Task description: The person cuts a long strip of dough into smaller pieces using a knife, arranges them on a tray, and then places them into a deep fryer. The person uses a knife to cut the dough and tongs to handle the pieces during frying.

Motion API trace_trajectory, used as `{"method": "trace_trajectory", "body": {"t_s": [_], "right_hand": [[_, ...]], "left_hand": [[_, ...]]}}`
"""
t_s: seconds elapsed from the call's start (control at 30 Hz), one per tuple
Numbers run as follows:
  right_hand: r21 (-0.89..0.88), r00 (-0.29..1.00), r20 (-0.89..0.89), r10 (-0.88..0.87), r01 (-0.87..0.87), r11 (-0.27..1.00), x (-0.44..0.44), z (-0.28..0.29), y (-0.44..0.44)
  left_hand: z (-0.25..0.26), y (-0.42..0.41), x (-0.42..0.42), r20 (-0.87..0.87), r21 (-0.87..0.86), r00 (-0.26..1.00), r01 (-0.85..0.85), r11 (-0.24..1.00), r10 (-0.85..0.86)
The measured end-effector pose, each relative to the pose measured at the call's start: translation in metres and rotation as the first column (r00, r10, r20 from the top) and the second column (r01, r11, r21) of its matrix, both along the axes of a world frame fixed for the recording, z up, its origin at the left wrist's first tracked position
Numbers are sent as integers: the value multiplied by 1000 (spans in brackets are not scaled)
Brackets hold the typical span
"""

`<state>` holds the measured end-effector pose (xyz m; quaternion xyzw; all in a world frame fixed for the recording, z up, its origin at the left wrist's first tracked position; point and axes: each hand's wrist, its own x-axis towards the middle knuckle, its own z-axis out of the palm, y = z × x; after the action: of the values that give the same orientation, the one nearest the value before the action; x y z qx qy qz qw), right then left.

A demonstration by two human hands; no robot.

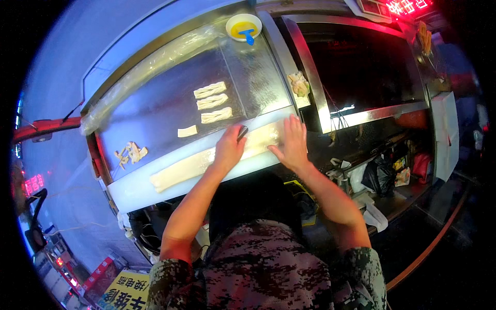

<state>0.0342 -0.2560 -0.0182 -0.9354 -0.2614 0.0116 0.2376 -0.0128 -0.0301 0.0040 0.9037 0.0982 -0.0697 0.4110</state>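
Observation:
A long flat strip of dough [182, 172] lies along a white cutting board [130, 195] before me. My left hand [229, 150] is over the middle of the strip, its fingers closed around a dark-handled tool [242, 133]; any blade is hidden. At the strip's right end, my right hand [293, 144] lies with fingers extended and thumb apart, touching the dough or just over it. Beyond the board are three folded dough pieces, the nearest one [216, 115] close to my left hand. One flat dough rectangle [187, 131] lies to their left.
Dough scraps [133, 152] lie on the metal worktop [162, 104] at left. A white bowl [228, 29] of yellow liquid holds a blue-handled utensil [248, 35] at the back. Clear plastic sheeting [162, 56] lines the far edge. A metal-framed dark pan or vat [364, 69] stands at right.

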Motion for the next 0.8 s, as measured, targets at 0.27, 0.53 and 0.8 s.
{"method": "trace_trajectory", "body": {"t_s": [0.27,0.53,0.8], "right_hand": [[136,545,-635,-547,776,616,-27,2,-20],[-399,824,-266,-501,379,835,21,8,-28],[-171,825,-276,-493,462,870,0,14,-8]], "left_hand": [[13,-67,-15,199,-26,891,421,907,-408],[-33,-26,-8,-91,311,965,262,914,-245],[-32,-24,-6,-157,269,963,256,928,-220]]}}
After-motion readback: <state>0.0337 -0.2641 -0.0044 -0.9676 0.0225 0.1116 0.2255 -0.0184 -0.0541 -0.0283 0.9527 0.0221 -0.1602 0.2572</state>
